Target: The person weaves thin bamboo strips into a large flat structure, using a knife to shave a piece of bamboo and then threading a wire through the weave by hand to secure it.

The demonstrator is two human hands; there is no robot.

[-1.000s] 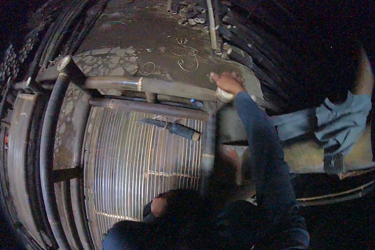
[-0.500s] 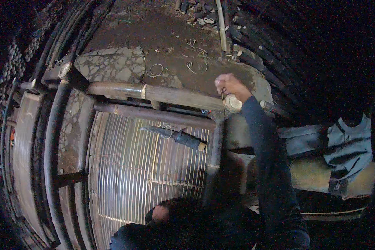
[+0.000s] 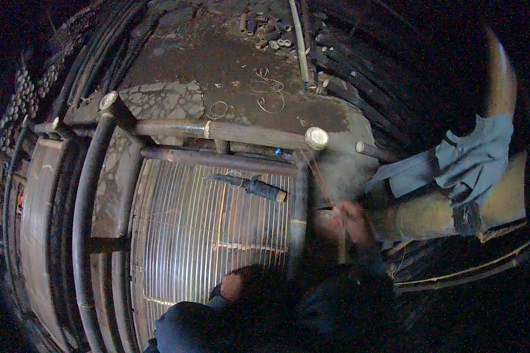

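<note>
Since right hand (image 3: 354, 220) has dropped from bamboo post end (image 3: 316, 137) toward lap, thin reddish strand (image 3: 319, 176) now slants between them, probably being drawn along. Fingers blurred, apparently pinching strand; strand's far end unclear. Left hand not seen; lap lost in shadow. Knife (image 3: 262, 189) lies on bamboo slats (image 3: 182, 235).

We look from head, through left camera of side-by-side fisheye pair. Lens faces down and forward: our clothing (image 3: 185, 326) nearest, at lower edge; slatted surface (image 3: 185, 247) close, mid-frame; ground (image 3: 182, 59) farther off, toward top. We take in wide sweep, upright and unmirrored; poles (image 3: 80, 235) at left bow along curved rim.
</note>
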